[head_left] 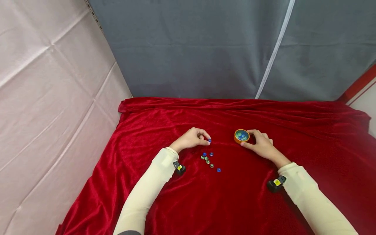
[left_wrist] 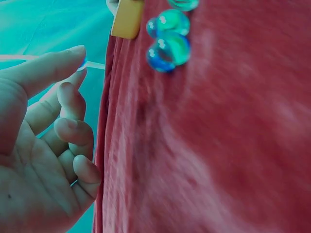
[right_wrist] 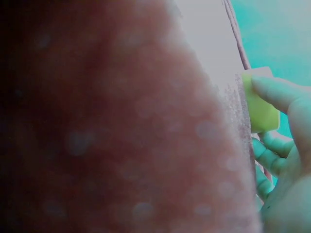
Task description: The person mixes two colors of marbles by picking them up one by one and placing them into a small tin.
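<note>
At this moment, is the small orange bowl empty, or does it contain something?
Not empty: the head view shows several blue and green marbles inside the bowl.

Sm. round bowl (head_left: 237,141), orange outside, blue inside, upright w/ several marbles (head_left: 242,137) in it, R hand (head_left: 262,143) gripping its side; blue marble (head_left: 210,140) pinched in L hand (head_left: 192,138), left of bowl; loose blue & green marbles (head_left: 206,158) on red cloth (head_left: 243,199).
</note>
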The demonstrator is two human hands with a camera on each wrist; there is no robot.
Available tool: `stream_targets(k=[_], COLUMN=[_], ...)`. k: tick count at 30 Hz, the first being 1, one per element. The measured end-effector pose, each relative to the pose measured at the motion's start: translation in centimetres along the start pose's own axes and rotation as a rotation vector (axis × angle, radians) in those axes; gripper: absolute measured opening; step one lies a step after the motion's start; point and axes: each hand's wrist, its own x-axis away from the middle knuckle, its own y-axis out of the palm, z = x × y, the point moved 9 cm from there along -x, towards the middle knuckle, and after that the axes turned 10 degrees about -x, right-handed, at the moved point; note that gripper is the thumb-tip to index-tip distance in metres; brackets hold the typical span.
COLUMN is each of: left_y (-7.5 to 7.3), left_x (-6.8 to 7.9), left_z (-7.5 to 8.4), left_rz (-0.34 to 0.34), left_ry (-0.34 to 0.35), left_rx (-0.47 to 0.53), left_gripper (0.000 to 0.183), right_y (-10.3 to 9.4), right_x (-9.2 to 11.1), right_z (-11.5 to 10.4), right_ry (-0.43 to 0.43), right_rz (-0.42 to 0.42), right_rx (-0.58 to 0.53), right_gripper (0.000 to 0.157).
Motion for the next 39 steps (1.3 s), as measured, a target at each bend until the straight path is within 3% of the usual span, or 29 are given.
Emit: stream_targets(k=[13,23,32,39], left_y=[1.3,2.5,3.9,3.7], left_x=[-3.8,-6.4,-8.0,-8.2], left_z=[5.3,8.5,9.0,8.7], left_rz=[0.023,0.043,0.027,0.033], left_ry=[0.078,0.103,0.068,0.078], left_rx=[-0.016,-0.016,-0.002,0.0], left_gripper=[0.019,0.02,0.025,0.027], right_y=[0.2,0.3,0.5,-0.1], right_x=[0.1,0.0,-0.1,-0.1], right_z=[0.0,0.3,0.1,0.1], right_ry=[0.02,0.035,0.033,0.037], right_rz=[0.0,-0.004,-0.009,0.002], right_rx=[0.003,0.01,0.004,0.01], right_gripper=[0.066,0.067,0.066,0.066])
